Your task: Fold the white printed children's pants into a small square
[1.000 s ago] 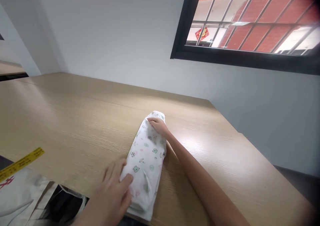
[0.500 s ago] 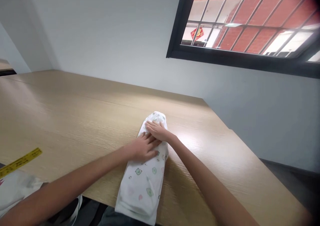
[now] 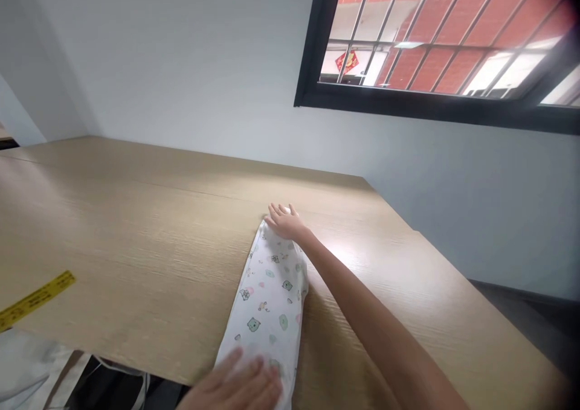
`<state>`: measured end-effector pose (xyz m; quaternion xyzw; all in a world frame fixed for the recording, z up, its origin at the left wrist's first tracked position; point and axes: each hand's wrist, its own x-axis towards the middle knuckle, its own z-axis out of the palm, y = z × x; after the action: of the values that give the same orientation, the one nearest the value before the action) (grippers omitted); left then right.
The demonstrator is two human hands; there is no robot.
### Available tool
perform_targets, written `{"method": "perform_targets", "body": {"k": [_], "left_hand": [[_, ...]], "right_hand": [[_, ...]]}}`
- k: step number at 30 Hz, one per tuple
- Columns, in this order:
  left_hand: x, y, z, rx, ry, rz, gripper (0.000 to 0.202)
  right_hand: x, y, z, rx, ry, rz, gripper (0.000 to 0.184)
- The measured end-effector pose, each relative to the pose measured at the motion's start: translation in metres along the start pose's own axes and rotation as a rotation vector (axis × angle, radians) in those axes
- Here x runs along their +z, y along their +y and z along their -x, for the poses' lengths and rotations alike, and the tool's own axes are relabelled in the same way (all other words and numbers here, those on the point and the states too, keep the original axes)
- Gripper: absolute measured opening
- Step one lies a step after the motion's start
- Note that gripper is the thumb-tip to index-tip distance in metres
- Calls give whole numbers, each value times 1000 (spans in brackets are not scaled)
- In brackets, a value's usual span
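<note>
Bright window (image 3: pixel 435 48) daylight, table (image 3: pixel 136 217) glare, blurred warped edges.

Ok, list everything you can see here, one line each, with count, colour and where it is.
folded white cloth with small animal print: one, white with green and pink figures, lying lengthwise on the table, near end over the front edge
light wooden table: one, pale oak, filling the middle of the view
yellow measuring tape: one, yellow, on the table's left front edge
black-framed barred window: one, black frame, red brick behind, upper right wall
white fabric: one, white, below the table edge, lower left
right hand: flat on the cloth's far end
left hand: flat on the cloth's near end
</note>
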<state>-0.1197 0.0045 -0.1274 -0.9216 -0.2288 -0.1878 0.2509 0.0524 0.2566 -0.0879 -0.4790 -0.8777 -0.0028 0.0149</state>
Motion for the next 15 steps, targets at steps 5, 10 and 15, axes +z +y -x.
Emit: {"method": "perform_targets", "body": {"k": [5,10,15], "left_hand": [[-5,-24,11,-220,-111,159,42],[-4,-21,4,-161,72,278,21],[-4,-25,-5,-239,-102,497,13]], "right_hand": [[-18,-58,90,-359,20,-136,39],[20,-113,187,-611,413,55,17],[35,-109,209,-500,506,116,10]]}}
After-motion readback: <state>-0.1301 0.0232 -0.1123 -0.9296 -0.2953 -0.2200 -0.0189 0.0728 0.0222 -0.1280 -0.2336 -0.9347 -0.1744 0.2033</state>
